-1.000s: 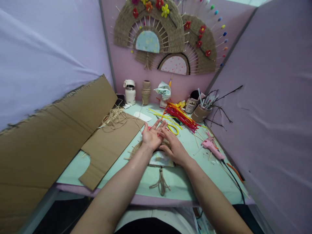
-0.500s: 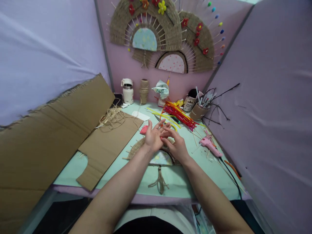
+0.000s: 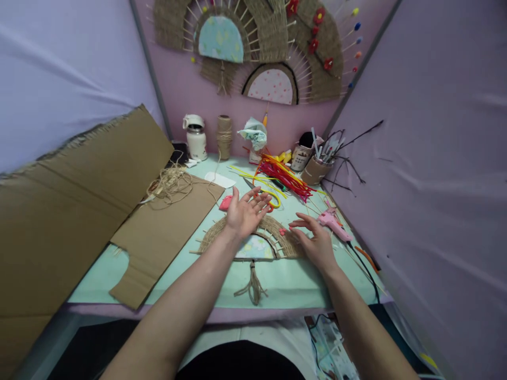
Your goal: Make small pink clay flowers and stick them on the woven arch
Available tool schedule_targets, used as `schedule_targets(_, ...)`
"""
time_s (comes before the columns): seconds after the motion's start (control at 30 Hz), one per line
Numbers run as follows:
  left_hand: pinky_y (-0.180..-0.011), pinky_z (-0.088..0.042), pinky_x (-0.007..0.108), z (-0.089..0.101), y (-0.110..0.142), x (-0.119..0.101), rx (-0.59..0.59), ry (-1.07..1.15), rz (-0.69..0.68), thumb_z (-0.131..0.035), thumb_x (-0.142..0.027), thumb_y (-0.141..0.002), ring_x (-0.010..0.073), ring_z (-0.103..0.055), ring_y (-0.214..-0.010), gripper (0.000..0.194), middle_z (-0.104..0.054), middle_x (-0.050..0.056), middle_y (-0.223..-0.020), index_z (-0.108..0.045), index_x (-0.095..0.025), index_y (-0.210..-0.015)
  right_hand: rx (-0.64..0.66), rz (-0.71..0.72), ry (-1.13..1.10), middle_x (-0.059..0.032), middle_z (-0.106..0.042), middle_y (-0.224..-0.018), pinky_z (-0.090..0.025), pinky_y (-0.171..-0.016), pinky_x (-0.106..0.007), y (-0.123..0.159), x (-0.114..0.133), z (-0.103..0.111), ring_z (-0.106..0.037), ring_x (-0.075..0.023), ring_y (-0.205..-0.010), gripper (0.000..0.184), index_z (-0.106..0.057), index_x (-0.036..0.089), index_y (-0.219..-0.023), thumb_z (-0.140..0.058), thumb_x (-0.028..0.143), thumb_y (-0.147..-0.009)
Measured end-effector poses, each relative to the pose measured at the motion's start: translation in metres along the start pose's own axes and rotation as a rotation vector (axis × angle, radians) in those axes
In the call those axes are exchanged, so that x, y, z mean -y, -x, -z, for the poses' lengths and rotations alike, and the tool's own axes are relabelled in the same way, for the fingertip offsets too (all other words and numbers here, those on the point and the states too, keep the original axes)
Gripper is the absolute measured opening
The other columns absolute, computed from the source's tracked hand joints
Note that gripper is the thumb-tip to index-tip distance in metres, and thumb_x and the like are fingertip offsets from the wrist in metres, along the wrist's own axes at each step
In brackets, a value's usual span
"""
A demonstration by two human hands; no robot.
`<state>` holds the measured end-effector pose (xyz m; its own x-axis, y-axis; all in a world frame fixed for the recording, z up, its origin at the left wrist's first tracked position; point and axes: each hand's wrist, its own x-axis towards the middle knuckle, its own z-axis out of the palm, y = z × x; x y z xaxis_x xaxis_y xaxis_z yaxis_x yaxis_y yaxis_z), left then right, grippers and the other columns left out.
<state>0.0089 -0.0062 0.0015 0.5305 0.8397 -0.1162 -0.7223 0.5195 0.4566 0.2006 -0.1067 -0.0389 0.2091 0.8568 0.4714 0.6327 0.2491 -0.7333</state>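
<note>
Left hand (image 3: 247,215) spread palm-up over the woven fan (image 3: 256,246), maybe as a tray; right hand (image 3: 318,246) half-curled at the fan's right end (can't tell if it's pinching anything).

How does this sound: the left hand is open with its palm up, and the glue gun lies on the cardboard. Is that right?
Not quite: the glue gun is not on the cardboard but on the right side of the table, as the head view shows. The left hand is open, palm up.
</note>
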Motion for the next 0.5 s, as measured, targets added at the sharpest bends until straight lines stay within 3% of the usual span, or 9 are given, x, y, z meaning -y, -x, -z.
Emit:
schedule_targets(0.33, -0.09, -0.049, 0.036, 0.001, 0.0, 0.0, 0.018, -0.071, -0.017, -0.041, -0.068, -0.084, 0.0209, -0.065, -0.095, 0.059, -0.067, 0.011, -0.096, -0.062, -0.015, -0.101, 0.14, 0.007, 0.094, -0.0042, -0.075, -0.096, -0.048, -0.095, -0.044, 0.004, -0.009, -0.007, -0.068, -0.0219, -0.099, 0.033, -0.053, 0.024, -0.12, -0.056, 0.031, -0.089)
schedule_targets(0.43, -0.085, -0.049, 0.034, 0.0, -0.001, 0.006, -0.039, -0.352, -0.119, -0.046, -0.065, -0.083, 0.0193, -0.065, -0.087, 0.053, -0.066, 0.008, -0.088, -0.064, -0.016, -0.096, 0.134, 0.026, 0.116, -0.0044, -0.075, -0.096, -0.048, -0.096, -0.045, 0.005, -0.01, -0.008, -0.068, -0.0222, -0.099, 0.033, -0.054, 0.024, -0.12, -0.056, 0.03, -0.088)
schedule_targets(0.5, -0.083, -0.047, 0.033, 0.001, 0.0, 0.013, -0.058, -0.764, -0.289, -0.054, -0.055, -0.082, 0.0185, -0.062, -0.083, 0.039, -0.064, 0.006, -0.083, -0.066, -0.017, -0.088, 0.129, 0.025, 0.127, -0.0045, -0.075, -0.096, -0.048, -0.095, -0.045, 0.006, -0.011, -0.008, -0.069, -0.0225, -0.098, 0.033, -0.054, 0.024, -0.121, -0.057, 0.03, -0.088)
